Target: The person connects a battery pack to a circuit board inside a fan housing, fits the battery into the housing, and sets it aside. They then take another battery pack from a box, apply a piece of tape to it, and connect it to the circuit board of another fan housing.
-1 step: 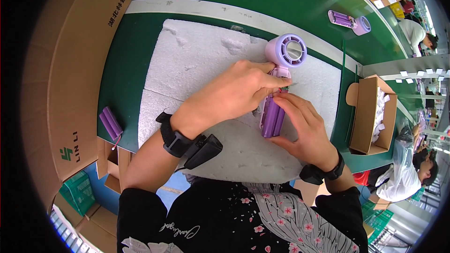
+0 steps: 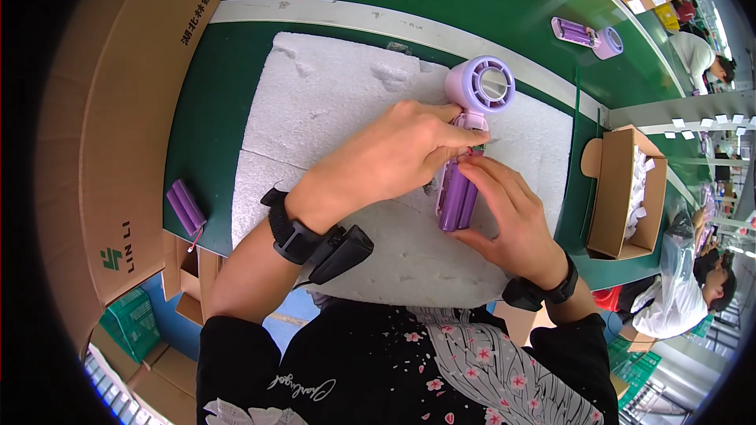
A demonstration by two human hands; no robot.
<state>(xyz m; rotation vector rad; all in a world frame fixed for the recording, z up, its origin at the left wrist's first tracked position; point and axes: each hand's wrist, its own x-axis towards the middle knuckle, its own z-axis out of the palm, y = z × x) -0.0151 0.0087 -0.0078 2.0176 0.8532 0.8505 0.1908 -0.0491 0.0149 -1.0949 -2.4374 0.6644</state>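
Observation:
A light-purple handheld fan lies with its round head away from me and its handle opened toward me. A two-cell purple battery pack sits at the handle's tray, with red wire near its upper end. My left hand is closed around the fan's neck, its index finger and thumb pressing close to the wire and a green circuit board. My right hand grips the battery pack, fingers at its top and thumb near its lower end. The fingers partly hide the wiring. A white foam slab lies under the fan.
Another purple battery pack lies at the left on the green table. A tall cardboard box stands far left. At the right is an open carton with small white parts. Another opened fan lies beyond the pale rail. People sit farther right.

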